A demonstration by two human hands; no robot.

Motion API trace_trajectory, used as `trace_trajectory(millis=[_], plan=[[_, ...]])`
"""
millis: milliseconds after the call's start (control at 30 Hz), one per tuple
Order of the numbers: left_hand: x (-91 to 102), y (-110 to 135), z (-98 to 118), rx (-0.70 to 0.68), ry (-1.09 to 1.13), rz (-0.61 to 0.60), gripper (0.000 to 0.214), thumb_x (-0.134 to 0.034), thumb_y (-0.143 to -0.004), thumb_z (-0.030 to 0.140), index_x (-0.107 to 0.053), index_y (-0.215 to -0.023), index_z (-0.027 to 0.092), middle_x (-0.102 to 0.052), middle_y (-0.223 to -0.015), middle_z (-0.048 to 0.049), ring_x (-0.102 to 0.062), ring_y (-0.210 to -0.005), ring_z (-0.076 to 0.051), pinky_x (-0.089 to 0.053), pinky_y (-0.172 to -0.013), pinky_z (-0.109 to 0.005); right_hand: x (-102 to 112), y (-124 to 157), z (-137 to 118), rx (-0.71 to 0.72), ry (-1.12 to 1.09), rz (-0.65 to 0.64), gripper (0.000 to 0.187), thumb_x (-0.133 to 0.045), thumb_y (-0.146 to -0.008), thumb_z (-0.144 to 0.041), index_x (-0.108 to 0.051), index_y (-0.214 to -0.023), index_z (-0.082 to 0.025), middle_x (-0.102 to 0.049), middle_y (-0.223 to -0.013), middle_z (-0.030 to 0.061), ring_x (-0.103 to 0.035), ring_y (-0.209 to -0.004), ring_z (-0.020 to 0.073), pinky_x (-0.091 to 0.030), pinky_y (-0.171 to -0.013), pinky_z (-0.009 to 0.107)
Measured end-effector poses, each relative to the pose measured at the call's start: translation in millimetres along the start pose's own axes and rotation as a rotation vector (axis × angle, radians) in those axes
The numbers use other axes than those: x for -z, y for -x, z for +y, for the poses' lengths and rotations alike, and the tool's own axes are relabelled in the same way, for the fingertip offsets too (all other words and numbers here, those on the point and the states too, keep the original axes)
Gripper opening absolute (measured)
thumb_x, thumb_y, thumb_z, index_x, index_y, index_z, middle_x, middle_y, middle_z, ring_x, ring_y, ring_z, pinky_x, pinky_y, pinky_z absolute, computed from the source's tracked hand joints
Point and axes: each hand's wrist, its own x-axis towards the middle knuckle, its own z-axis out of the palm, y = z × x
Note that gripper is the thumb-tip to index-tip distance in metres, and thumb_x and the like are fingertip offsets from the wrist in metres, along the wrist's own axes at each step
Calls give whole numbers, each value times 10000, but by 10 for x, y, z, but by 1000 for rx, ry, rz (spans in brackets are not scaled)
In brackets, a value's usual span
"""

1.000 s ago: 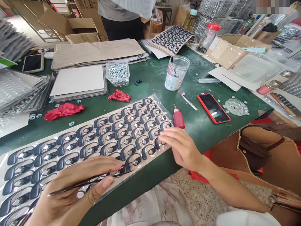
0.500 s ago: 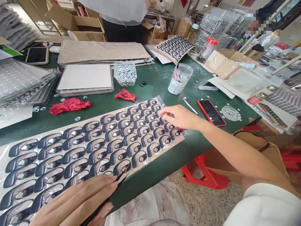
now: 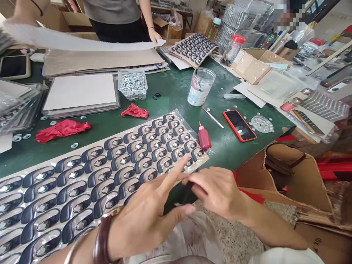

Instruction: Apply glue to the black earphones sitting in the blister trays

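My left hand (image 3: 150,211) is over the near edge of the sheet, index finger stretched out and thumb spread away; no object shows in it. My right hand (image 3: 217,189) meets it just off the sheet, thumb and fingers drawn together at a left fingertip; whatever they pinch is hidden. Beneath and left of them lies a long sheet of curved dark pieces (image 3: 118,152), each with a shiny round stud, under clear film. A small red needle-tipped bottle (image 3: 204,138) stands at the sheet's right end.
White tweezers (image 3: 214,118) and a red-cased phone (image 3: 239,125) lie to the right. Behind are a clear jar (image 3: 202,88), a tub of metal washers (image 3: 132,86) and red cloths (image 3: 62,131). Across the table a person (image 3: 115,22) holds a white sheet (image 3: 82,38).
My right hand has come back from the sheet's far right to meet my left, uncovering the red bottle. Dark tweezers seen in my left hand are out of sight. The other person's white sheet is lower.
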Motion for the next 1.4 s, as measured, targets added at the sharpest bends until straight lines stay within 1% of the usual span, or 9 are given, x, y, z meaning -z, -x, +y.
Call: trace_trajectory(millis=[67, 133, 233, 367, 533, 667, 733, 867, 1400], plan=[[29, 11, -137, -28, -144, -67, 583, -534, -920, 257, -339, -1468, 221, -640, -1233, -96, -651, -1041, -221, -590, -860, -357, -6, 125, 72, -192, -116, 104, 134, -583, -875, -136, -576, -988, -208, -679, -719, 1, -622, -549, 135, -484, -530, 263], [46, 34, -286, -55, -292, -66, 394, -490, -925, 178, -539, -1312, 232, -623, -1229, -94, -615, -1075, -242, -558, -909, -418, -50, 226, 114, -327, -268, 182, 164, -592, -870, -150, -581, -1022, -210, -692, -798, 18, -644, -572, 133, -520, -544, 252], [26, 45, -435, -97, -417, -78, 296, -484, -913, 144, -646, -1147, 222, -603, -1231, -94, -558, -1151, -275, -523, -955, -470, -159, 301, 134, -380, -424, 200, 160, -551, -886, -154, -603, -1029, -204, -700, -826, 31, -668, -592, 143, -539, -551, 256], [-34, 22, -477, -131, -466, -126, 304, -484, -904, 123, -649, -1138, 226, -558, -1310, -91, -482, -1257, -294, -485, -1003, -482, -249, 267, 157, -383, -506, 141, 130, -515, -901, -165, -617, -978, -191, -697, -766, 34, -663, -573, 148, -537, -541, 259], [-54, 3, -511, -109, -479, -58, 328, -524, -907, 151, -591, -1227, 160, -567, -1297, -129, -477, -1256, -305, -451, -1027, -493, -253, 207, 205, -343, -519, 113, 121, -525, -888, -152, -617, -966, -163, -692, -753, 38, -660, -573, 138, -525, -541, 241], [-45, -9, -503, -95, -429, -49, 158, -556, -904, 155, -674, -1004, 182, -578, -1284, -99, -475, -1256, -307, -438, -1008, -496, -267, 194, 215, -321, -527, 109, 118, -517, -890, -143, -617, -952, -150, -692, -747, 39, -656, -580, 131, -508, -547, 235], [-49, -16, -484, -109, -402, -41, 150, -554, -911, 153, -684, -963, 207, -588, -1272, -78, -486, -1245, -296, -444, -982, -479, -279, 191, 212, -316, -530, 104, 116, -516, -891, -141, -615, -951, -148, -693, -752, 39, -654, -588, 130, -504, -554, 235], [-77, -12, -480, -156, -377, -33, 177, -552, -914, 140, -686, -999, 219, -603, -1255, -76, -509, -1218, -275, -447, -959, -448, -293, 182, 202, -304, -515, 103, 123, -513, -891, -138, -614, -961, -147, -698, -753, 43, -648, -591, 131, -500, -565, 244], [-85, -5, -499, -255, -450, -57, 226, -539, -906, 112, -675, -1066, 195, -585, -1276, -112, -508, -1218, -288, -458, -955, -460, -293, 158, 196, -223, -469, 147, 138, -521, -868, -112, -624, -954, -149, -713, -765, 49, -661, -618, 134, -507, -590, 240]])
